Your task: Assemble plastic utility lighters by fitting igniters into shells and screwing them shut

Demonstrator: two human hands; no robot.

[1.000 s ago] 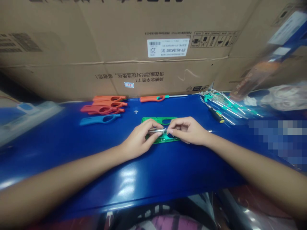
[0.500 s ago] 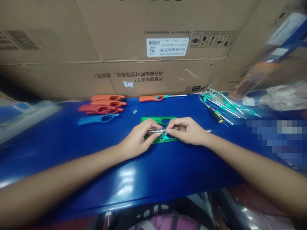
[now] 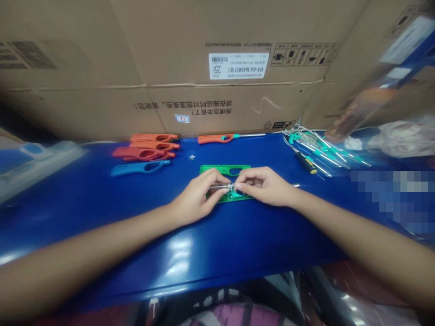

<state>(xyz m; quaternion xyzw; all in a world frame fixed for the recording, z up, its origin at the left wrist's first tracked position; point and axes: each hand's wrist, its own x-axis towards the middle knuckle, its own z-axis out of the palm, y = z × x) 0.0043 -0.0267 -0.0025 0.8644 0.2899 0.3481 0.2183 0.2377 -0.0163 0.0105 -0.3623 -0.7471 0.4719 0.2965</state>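
My left hand pinches a small, shiny cylindrical piece between thumb and fingers, lying roughly level. At its right end, the fingertips of my right hand are pressed together; whatever sits between them is too small to make out. Beneath both hands rests an open green lighter casing half with teal parts and a thin white wire inside. A second green casing half lies just behind, partly covered by my fingers. A thin metal rod's tip sticks out past my right wrist.
Orange and red lighter casings and a blue one lie back left. An orange lighter lies against the cardboard. Back right are metal rods with teal parts, a black-and-yellow screwdriver and a plastic bag.
Both hands keep almost the same place and grip. The view has shifted very slightly; nothing else on the table has moved.
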